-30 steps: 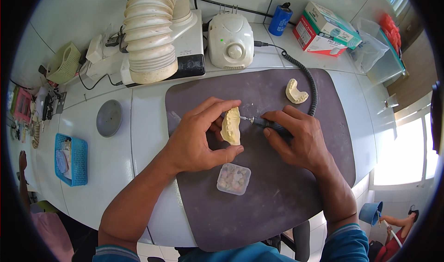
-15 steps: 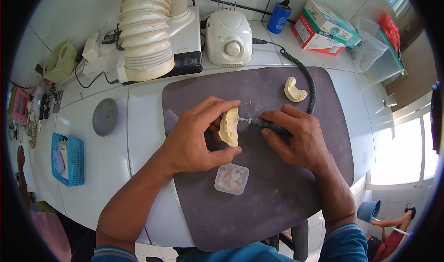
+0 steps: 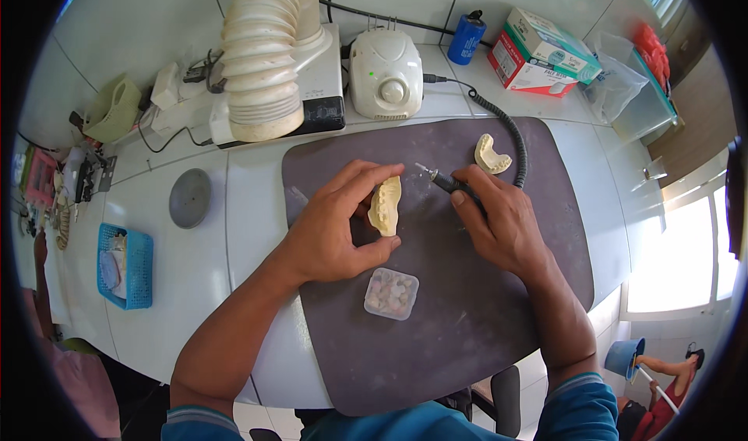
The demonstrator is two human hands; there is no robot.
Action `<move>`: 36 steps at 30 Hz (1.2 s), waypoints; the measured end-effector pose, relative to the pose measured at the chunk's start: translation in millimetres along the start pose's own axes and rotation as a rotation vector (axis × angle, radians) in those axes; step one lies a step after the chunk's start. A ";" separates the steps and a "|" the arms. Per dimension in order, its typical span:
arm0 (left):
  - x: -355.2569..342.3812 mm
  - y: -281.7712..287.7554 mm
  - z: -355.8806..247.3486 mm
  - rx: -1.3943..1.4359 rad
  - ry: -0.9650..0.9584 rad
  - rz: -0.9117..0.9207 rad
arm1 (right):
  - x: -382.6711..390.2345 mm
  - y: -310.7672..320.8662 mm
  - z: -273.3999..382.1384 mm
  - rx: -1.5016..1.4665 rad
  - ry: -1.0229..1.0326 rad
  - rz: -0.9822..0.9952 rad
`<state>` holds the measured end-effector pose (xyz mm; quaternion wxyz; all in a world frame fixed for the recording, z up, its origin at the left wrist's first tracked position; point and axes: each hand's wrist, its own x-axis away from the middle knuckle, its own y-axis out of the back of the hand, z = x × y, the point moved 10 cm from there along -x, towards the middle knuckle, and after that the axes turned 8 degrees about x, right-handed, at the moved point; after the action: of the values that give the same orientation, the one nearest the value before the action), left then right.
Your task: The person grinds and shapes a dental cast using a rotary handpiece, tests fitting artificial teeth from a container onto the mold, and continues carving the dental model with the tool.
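Both of my hands are busy above the dark purplish-brown, smooth mat [image 3: 467, 324]. With my left hand [image 3: 331, 231] I hold a pale-yellow, arch-shaped plaster dental model [image 3: 386, 206], index finger over its far end and thumb at its near end, the spread between them about matching the model's length. My right hand [image 3: 502, 215] is closed narrowly round a slim black handpiece [image 3: 446, 182] with a metal nose.

I judge the telling relation to be the gap between the model and the thin, light-coloured bit [image 3: 421, 167] at the handpiece's end. From my right hand, the model lies to the left; its long axis runs nearly straight away from me, while the handpiece slants across toward the far left. The bit stands apart from the model, beyond its middle and to its right, near my left index fingertip. Of my hands, the left is the nearer, being on the model itself.

A second cream, horseshoe-shaped dental model [image 3: 492, 157] rests on the mat beyond my right hand, beside the coiled black cord [image 3: 510, 125]. Just nearer to me than my left thumb sits a small, clear plastic box [image 3: 386, 313] of pinkish and whitish bits.
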<state>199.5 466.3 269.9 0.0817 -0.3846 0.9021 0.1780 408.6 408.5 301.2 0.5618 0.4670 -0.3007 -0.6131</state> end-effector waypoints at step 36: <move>-31.1 -2.7 11.6 0.130 0.075 0.079 | 1.6 4.4 -15.7 0.005 -0.125 0.063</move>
<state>223.0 489.7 267.3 0.0656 -0.3488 0.9287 0.1075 424.9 408.6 298.8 0.5597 0.4196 -0.3513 -0.6223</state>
